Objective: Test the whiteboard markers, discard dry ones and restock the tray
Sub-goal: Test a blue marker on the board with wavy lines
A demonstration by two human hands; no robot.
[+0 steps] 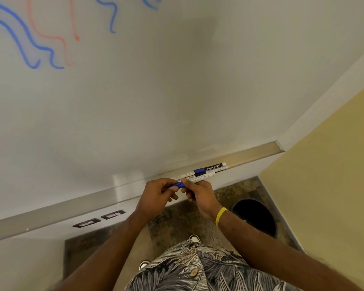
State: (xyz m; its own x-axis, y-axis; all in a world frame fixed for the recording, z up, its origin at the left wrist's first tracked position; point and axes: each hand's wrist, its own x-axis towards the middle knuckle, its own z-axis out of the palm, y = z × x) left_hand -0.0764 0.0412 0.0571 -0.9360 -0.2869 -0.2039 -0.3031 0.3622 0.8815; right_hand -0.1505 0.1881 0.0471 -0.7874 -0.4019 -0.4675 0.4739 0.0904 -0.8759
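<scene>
Both hands meet just below the whiteboard's metal tray (261, 151). My left hand (156, 195) pinches the blue cap (178, 184) of a marker. My right hand (200, 195) grips the white barrel (194, 180) of the same marker, whose far end points right along the tray. Two more markers (210, 168) with blue and black bands lie side by side in the tray just beyond my hands. The whiteboard (156, 91) carries blue and red wavy test lines at its upper left.
A round black bin (255, 215) stands on the speckled floor to the right of my right forearm. A yellow wall (324, 175) closes the right side. Two dark wall sockets (99, 219) sit under the tray at left.
</scene>
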